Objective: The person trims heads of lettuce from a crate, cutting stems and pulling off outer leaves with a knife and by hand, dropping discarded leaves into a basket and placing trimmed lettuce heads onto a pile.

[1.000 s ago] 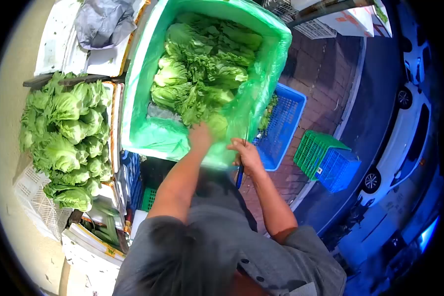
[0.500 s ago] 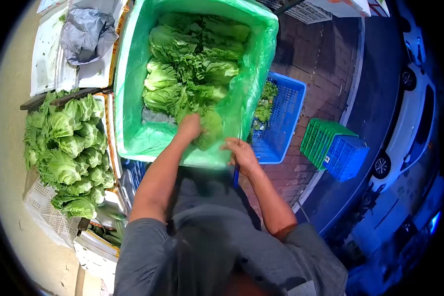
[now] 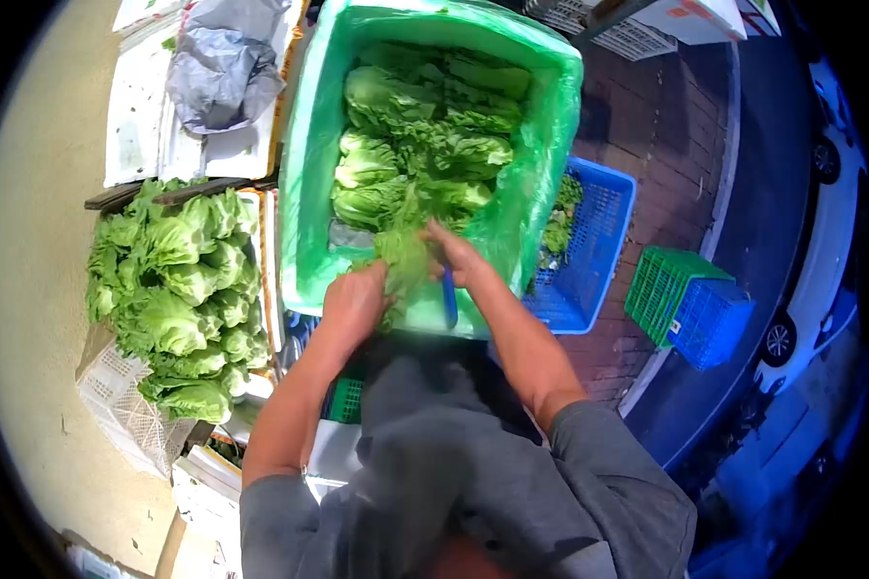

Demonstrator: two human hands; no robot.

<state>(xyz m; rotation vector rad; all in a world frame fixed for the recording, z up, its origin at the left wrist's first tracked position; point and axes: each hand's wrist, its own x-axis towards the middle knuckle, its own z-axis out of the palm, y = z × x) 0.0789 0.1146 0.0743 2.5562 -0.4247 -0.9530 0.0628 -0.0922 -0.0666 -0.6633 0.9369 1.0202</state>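
My left hand [image 3: 354, 301] is closed around a head of leaf lettuce [image 3: 403, 253], which it holds over the near end of a box [image 3: 304, 193] lined with green plastic. My right hand [image 3: 462, 257] is at the lettuce's right side, fingers curled. From it hangs the blue handle of what looks like a knife [image 3: 449, 297]; its blade cannot be made out. Inside the box, several lettuces [image 3: 386, 101] lie in rows. A grey patch [image 3: 350, 236] shows at the box's near left.
To the left is a pile of lettuces [image 3: 179, 323] beside a foam box with a grey plastic bag [image 3: 224, 77]. A blue crate [image 3: 589, 275] with leaf scraps [image 3: 558, 230] stands right of the box. Farther right are a green crate [image 3: 658, 289], a smaller blue crate [image 3: 713, 323] and a parked car [image 3: 821, 222].
My left hand has come back toward me with the lettuce. My right hand has risen to the lettuce, and the blue handle now shows below its fingers. The whole view has shifted.
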